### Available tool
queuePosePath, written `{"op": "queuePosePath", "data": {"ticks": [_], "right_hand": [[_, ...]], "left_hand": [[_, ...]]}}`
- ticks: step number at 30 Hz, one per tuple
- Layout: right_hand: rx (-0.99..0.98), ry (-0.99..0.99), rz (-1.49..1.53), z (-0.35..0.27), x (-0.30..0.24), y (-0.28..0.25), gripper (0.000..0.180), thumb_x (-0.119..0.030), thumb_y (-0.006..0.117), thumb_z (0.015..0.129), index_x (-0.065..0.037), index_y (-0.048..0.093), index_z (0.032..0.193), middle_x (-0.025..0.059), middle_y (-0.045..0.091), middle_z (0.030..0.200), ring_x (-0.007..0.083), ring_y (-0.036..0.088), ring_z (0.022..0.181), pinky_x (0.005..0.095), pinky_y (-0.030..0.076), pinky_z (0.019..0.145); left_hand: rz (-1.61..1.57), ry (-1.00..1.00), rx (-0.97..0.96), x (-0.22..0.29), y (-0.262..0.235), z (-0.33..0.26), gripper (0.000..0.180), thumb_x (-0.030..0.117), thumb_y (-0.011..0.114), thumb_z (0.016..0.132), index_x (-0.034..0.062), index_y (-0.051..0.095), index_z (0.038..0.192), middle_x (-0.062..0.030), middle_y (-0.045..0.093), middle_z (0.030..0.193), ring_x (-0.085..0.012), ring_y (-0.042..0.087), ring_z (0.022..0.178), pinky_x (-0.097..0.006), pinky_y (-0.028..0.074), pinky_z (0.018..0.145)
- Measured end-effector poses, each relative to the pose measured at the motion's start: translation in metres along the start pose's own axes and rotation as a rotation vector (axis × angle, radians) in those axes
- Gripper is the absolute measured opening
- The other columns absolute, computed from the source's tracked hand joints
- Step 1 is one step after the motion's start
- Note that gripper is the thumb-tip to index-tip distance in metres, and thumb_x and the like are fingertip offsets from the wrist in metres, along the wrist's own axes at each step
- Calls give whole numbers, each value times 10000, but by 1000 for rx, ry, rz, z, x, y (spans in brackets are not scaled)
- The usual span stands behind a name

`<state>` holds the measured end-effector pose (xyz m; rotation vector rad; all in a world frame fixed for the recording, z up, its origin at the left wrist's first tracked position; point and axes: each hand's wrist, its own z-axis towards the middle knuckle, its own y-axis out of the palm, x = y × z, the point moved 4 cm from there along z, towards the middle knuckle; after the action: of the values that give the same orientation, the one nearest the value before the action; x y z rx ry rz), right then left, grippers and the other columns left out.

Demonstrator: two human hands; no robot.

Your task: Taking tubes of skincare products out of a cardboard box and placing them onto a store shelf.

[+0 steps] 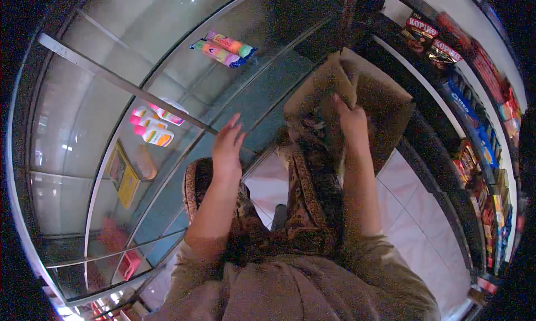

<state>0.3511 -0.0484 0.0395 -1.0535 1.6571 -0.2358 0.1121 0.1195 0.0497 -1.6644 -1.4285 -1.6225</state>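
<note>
1. Here, looking down from your head, a curved glass display case fills the left half of the view, its metal-edged shelves bending with the lens.
2. On a lower glass shelf at far left lie a yellow flat packet and, just above it, a cluster of small pink-capped bottles, laid on their sides, probably so that they show through the glass.
3. Further up, near the top of the case, two brightly coloured tube-shaped packs lie side by side, well apart from your hands.
4. Your left hand hovers flat over the edge of the glass case, fingers spread and holding nothing; it looks poised to steady you, though whether it touches the glass is unclear.
5. Between your arms hangs patterned brown fabric, part of your clothing, over a pale tiled floor.
6. Your right hand reaches into a brown cardboard box that sits ahead of you, tilted towards you with its flaps up. The fingers are hidden inside, so I cannot tell whether they grip anything.
7. At far right, dark shop shelves carry rows of red and blue snack packets, well apart from both hands.
</note>
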Motion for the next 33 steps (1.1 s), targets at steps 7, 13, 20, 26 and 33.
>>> {"op": "queuePosePath", "data": {"ticks": [7,13,20,26,33], "right_hand": [[-85,-63,680,-15,-16,51,462,-396,568,777,5,557,1004,109,585,915,205,543,845,296,401,757],[-436,162,1790,-44,-12,147,398,-286,494,843,-50,451,1160,73,546,1065,224,511,972,356,388,862],[-335,132,1530,-12,19,166,411,-293,519,829,-57,448,1159,67,510,1062,208,497,938,343,372,830],[-327,28,885,-31,-15,214,499,-396,562,781,9,507,1069,61,539,909,177,473,796,300,373,729],[-365,-50,581,-6,21,202,495,-412,569,771,1,525,1042,52,551,901,174,483,802,302,375,723]], "left_hand": [[502,307,34,40,85,63,406,191,610,741,40,502,1102,-72,534,1022,-171,515,905,-295,388,812],[942,505,331,47,87,188,907,458,688,609,-23,259,1247,-214,401,1203,-327,442,1063,-409,327,890],[1290,106,549,19,91,246,1242,685,637,490,-9,30,1322,-218,231,1316,-388,257,1207,-483,192,984],[1666,131,504,77,-2,341,1062,600,661,525,100,175,1326,-194,284,1298,-373,308,1181,-444,242,963],[1824,74,432,53,68,262,890,496,683,524,108,299,1227,-181,382,1234,-329,382,1127,-416,349,891]]}}
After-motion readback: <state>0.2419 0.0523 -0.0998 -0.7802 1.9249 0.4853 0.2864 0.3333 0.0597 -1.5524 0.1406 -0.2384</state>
